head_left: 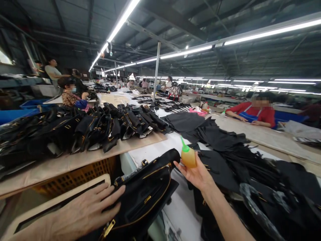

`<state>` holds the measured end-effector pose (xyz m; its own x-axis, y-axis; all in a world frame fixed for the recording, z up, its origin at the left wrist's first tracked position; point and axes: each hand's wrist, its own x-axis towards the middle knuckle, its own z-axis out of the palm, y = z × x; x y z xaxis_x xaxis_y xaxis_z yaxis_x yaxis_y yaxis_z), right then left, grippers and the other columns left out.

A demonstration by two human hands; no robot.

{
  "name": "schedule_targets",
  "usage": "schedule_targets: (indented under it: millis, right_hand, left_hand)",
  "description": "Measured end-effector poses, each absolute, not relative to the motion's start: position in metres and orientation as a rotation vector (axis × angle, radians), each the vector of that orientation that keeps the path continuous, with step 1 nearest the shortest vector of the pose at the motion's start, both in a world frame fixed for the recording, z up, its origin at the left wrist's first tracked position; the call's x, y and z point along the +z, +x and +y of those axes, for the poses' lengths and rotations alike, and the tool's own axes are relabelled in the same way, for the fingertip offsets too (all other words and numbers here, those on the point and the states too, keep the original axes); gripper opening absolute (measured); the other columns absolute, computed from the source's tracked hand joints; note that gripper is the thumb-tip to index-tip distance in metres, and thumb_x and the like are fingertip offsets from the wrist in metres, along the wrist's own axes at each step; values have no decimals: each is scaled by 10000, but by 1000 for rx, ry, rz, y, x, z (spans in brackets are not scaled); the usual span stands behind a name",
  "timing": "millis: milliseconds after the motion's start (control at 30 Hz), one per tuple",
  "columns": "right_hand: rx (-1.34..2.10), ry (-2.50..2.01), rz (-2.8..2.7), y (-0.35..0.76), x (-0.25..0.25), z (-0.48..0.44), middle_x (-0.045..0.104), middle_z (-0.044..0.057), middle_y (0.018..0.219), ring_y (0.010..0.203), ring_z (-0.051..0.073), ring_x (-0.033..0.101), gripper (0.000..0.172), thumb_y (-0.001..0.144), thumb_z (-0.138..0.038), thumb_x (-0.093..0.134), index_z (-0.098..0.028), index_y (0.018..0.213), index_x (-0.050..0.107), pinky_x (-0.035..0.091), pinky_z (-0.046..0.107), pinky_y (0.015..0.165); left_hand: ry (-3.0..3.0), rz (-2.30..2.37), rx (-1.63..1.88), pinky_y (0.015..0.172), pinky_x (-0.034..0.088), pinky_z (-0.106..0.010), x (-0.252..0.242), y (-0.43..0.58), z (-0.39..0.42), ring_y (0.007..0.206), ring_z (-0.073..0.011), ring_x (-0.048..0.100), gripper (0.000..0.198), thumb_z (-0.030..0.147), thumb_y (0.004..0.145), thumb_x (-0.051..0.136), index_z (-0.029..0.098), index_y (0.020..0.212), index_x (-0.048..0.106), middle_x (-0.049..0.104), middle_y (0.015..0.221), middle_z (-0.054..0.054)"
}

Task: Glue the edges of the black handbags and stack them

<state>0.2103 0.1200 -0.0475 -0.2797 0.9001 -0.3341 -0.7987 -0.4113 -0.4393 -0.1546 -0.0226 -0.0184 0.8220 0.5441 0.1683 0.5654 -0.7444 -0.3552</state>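
Observation:
A black handbag [140,194] with gold zips and gold hardware lies tilted in front of me at the table's edge. On its near side rests my left hand [87,207], palm down, fingers stretched out and apart. My right hand [198,174] holds a small squeeze bottle [188,158] of yellowish liquid with a green nozzle cap, tip pointing up. The bottle is just beyond the bag's upper right corner, and the fingertips of that hand are close to the bag; whether they touch it I cannot tell.
Black bags [92,125] crowd the table at left, above a yellow crate [67,180]. Flat black pieces [213,134] and more bag parts [263,187] spread over the white table [147,150] at right. Co-workers sit at left [70,93] and at right [260,112].

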Motion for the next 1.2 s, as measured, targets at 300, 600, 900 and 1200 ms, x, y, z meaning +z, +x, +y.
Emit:
schedule_targets:
  millis: [300, 600, 900, 1200]
  right_hand:
    - [1730, -723, -299, 224, 5, 92, 624, 198, 1083, 1071, 334, 563, 261, 943, -209, 498, -68, 1157, 548, 557, 453, 780]
    - [1454, -801, -269, 271, 44, 25, 643, 217, 1035, 1057, 397, 548, 245, 933, -225, 481, -64, 1080, 593, 564, 468, 742]
    - [1370, -793, -269, 256, 26, 48, 684, 138, 957, 902, 315, 646, 207, 929, -235, 498, -93, 1013, 624, 566, 433, 747]
    - [1282, -738, -216, 246, 24, 50, 691, 98, 955, 920, 274, 646, 185, 926, -247, 519, -124, 1016, 623, 539, 446, 805]
  left_hand:
    - [-2648, -703, -54, 1012, 405, -344, 25, -158, 2, 1215, -220, 482, 450, 13, 848, 348, 195, 1221, 520, 466, 1382, -73]
    - [-2798, -420, -5, 1101, 315, -383, 20, -130, 15, 1282, -233, 412, 484, 43, 854, 335, 171, 1304, 460, 435, 1403, -93]
    - [-2750, -636, 118, 1100, 276, -386, -4, -141, 50, 1241, -199, 456, 626, -62, 803, 343, 288, 1317, 419, 378, 1448, 8]
    - [-2818, -1594, -214, 801, 494, -315, 28, -28, 6, 915, -192, 615, 340, 85, 855, 339, 206, 982, 631, 666, 1003, -59]
